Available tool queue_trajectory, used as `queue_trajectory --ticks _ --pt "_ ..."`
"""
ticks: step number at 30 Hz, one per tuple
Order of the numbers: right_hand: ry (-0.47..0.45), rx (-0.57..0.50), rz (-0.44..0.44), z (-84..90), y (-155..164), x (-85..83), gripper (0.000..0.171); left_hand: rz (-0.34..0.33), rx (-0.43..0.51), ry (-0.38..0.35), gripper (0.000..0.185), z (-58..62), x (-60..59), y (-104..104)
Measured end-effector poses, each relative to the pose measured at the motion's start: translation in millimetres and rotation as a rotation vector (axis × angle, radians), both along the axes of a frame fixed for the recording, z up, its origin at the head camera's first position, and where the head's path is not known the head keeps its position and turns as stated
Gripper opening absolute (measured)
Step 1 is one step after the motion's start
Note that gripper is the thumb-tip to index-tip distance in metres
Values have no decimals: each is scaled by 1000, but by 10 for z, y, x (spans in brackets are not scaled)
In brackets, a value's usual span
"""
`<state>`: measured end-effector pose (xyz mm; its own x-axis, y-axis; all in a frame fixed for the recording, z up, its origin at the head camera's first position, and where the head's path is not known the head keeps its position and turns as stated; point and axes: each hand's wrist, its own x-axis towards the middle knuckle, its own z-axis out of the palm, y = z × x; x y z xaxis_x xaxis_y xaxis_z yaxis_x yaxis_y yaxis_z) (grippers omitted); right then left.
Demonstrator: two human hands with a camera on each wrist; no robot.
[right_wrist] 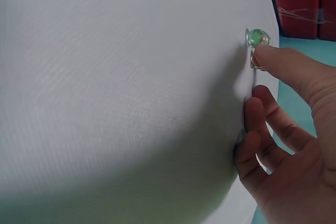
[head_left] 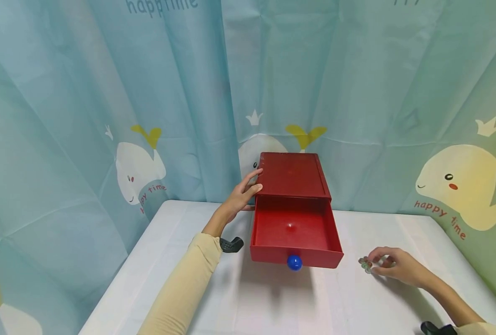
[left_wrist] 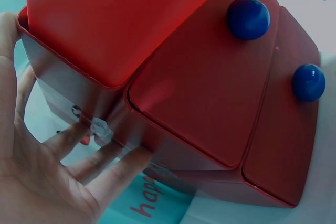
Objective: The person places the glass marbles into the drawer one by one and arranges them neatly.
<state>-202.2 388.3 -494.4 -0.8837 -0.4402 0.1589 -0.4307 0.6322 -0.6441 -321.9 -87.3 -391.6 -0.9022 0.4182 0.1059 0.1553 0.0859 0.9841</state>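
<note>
A dark red drawer unit (head_left: pixel 294 174) stands towards the back of the white table, with its bright red top drawer (head_left: pixel 289 228) pulled out and nothing lying in it. My left hand (head_left: pixel 240 199) rests against the unit's left side, fingers spread and fairly straight. In the left wrist view, two lower drawers with blue knobs (left_wrist: pixel 248 18) are closed. On the table to the right, my right hand (head_left: pixel 400 267) pinches at a small cluster of clear glass marbles (head_left: pixel 365 264), thumb and forefinger curved. The right wrist view shows the thumb tip over one marble, next to a green-tinted marble (right_wrist: pixel 258 37).
A blue curtain (head_left: pixel 189 93) with whale prints hangs behind the table and along both sides. The white tabletop (head_left: pixel 340 302) extends in front of the unit. The opened drawer's blue knob (head_left: pixel 294 262) juts towards the front.
</note>
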Motion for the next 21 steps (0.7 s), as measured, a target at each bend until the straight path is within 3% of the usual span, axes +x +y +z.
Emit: queue_trajectory --ticks 21 --pt "35 30 -56 -80 -26 6 19 0 5 1 58 -26 -19 -2"
